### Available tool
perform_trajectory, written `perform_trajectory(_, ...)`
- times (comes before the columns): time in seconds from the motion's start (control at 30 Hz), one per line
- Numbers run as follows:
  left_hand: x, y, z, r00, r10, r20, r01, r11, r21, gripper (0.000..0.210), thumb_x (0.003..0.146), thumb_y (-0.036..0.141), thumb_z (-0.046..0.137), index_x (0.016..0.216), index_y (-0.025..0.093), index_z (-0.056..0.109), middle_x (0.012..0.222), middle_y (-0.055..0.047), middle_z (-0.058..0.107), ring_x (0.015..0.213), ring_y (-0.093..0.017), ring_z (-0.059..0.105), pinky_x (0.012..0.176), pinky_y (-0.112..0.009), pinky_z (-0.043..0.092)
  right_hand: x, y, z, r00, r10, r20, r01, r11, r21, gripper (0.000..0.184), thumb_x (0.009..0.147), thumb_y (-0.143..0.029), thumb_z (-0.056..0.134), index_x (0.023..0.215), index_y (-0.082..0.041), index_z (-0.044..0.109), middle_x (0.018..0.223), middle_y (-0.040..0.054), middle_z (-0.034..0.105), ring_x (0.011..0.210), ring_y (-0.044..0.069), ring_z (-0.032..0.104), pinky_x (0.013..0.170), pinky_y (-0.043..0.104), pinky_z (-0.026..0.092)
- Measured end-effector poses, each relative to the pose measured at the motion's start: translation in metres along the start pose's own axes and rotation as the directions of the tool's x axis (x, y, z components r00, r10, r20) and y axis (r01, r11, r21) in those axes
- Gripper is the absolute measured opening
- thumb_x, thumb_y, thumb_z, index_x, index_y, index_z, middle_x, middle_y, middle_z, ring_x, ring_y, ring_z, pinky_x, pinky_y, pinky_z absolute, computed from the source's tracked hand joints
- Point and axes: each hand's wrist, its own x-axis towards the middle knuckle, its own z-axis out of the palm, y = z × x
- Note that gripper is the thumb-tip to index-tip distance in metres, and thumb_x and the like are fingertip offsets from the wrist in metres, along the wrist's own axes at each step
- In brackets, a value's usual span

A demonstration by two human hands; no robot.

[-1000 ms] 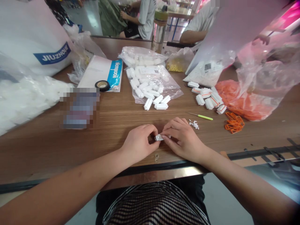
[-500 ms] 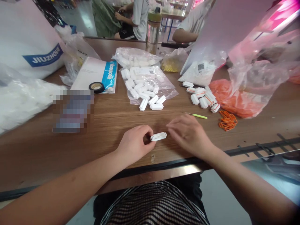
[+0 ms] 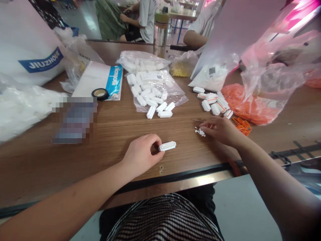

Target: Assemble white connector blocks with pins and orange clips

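My left hand (image 3: 144,152) pinches one end of a white plastic connector housing (image 3: 167,146) between thumb and forefinger. Rows of small holes in the housing face up. Over to the right, my right hand (image 3: 218,130) has its thumb and fingertips drawn together at the edge of a little pile of tiny white pieces (image 3: 200,132). Whatever sits between those fingertips is too small to make out. Just beyond this hand the thin metal tip of a pick tool (image 3: 197,120) shows, its handle hidden behind the hand.
White housings (image 3: 165,114) spill from a clear bag at the back. More, some with orange strips (image 3: 222,107), lie to the right. Orange clips (image 3: 242,125) rest before an orange-filled bag (image 3: 250,103). Left are a blurred rectangle (image 3: 75,122), black tape (image 3: 99,94) and a notebook (image 3: 94,77).
My right hand has moved right, away from the housing, to the tiny white pieces, uncovering them and covering the pick's handle. My left hand keeps its hold on the housing.
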Motion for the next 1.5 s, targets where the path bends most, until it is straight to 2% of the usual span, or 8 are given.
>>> perform_trajectory(0.2,0.000,0.002,-0.002,1.000,-0.017,0.012,0.017,1.000,-0.003,0.009,0.077,0.024,0.066,0.081,0.021,0.059,0.068,0.003,0.053,0.065,-0.014,0.052,0.064,-0.029,0.041,-0.005,0.006,-0.006,0.985,0.170,-0.025,-0.172,0.978,-0.119,0.025,0.078,-0.040,0.062,0.068,-0.019,0.070,0.061,0.0013,0.066,0.058,0.015,0.058,0.056,0.027,0.042)
perform_trajectory(0.33,0.001,0.003,-0.002,1.000,-0.021,0.007,0.021,1.000,-0.007,0.009,0.076,0.023,0.067,0.080,0.021,0.059,0.068,0.003,0.052,0.064,-0.014,0.051,0.064,-0.029,0.041,-0.010,0.010,-0.014,0.968,0.250,0.005,-0.248,0.963,-0.111,0.029,0.078,-0.044,0.061,0.066,-0.019,0.071,0.054,0.0000,0.062,0.055,0.015,0.056,0.054,0.028,0.038)
perform_trajectory(0.6,0.000,0.002,-0.001,1.000,-0.015,0.008,0.015,1.000,0.002,0.009,0.077,0.025,0.066,0.080,0.022,0.059,0.067,0.003,0.052,0.062,-0.013,0.049,0.063,-0.029,0.040,-0.012,0.019,-0.011,0.999,0.048,-0.012,-0.048,0.998,-0.027,0.023,0.079,-0.040,0.064,0.080,-0.020,0.075,0.079,0.0033,0.073,0.068,0.017,0.061,0.064,0.029,0.046)
perform_trajectory(0.83,0.001,0.003,-0.002,1.000,-0.010,0.004,0.010,1.000,-0.002,0.009,0.076,0.025,0.066,0.080,0.022,0.059,0.067,0.003,0.052,0.062,-0.013,0.049,0.062,-0.029,0.040,-0.016,0.010,-0.011,0.971,0.220,-0.095,-0.230,0.966,-0.118,0.028,0.077,-0.044,0.063,0.070,-0.020,0.075,0.057,0.0010,0.064,0.057,0.017,0.058,0.057,0.030,0.041)
perform_trajectory(1.03,0.001,0.003,-0.002,1.000,-0.010,0.008,0.010,1.000,-0.006,0.008,0.077,0.025,0.066,0.080,0.022,0.059,0.067,0.003,0.052,0.062,-0.013,0.049,0.062,-0.029,0.040,-0.019,0.025,-0.011,0.980,0.192,-0.049,-0.193,0.981,-0.016,0.029,0.077,-0.046,0.064,0.080,-0.021,0.078,0.073,0.0027,0.073,0.066,0.019,0.062,0.063,0.032,0.043)
perform_trajectory(1.23,0.000,0.003,-0.002,1.000,-0.024,0.005,0.024,1.000,-0.006,0.008,0.077,0.026,0.065,0.080,0.022,0.059,0.066,0.003,0.051,0.062,-0.014,0.050,0.062,-0.029,0.039,-0.023,0.025,-0.004,0.986,0.148,-0.077,-0.154,0.985,-0.079,0.029,0.080,-0.045,0.061,0.086,-0.022,0.077,0.078,0.0041,0.073,0.070,0.020,0.062,0.068,0.034,0.045)
perform_trajectory(1.4,0.000,0.002,-0.001,1.000,-0.011,-0.001,0.011,1.000,-0.002,0.008,0.077,0.025,0.065,0.081,0.022,0.059,0.065,0.003,0.051,0.062,-0.014,0.049,0.062,-0.029,0.039,-0.024,0.005,-0.009,0.988,0.103,-0.111,-0.113,0.990,-0.081,0.022,0.078,-0.042,0.065,0.072,-0.022,0.070,0.068,0.0022,0.067,0.063,0.018,0.058,0.062,0.032,0.044)
perform_trajectory(1.5,0.000,0.001,0.000,1.000,-0.019,0.003,0.019,1.000,-0.002,0.008,0.077,0.025,0.065,0.081,0.022,0.059,0.066,0.003,0.051,0.062,-0.014,0.049,0.062,-0.029,0.039,-0.024,-0.031,-0.007,0.987,-0.028,-0.159,0.033,0.999,0.029,0.020,0.081,-0.041,0.066,0.074,-0.022,0.069,0.074,0.0024,0.068,0.068,0.017,0.060,0.067,0.032,0.046)
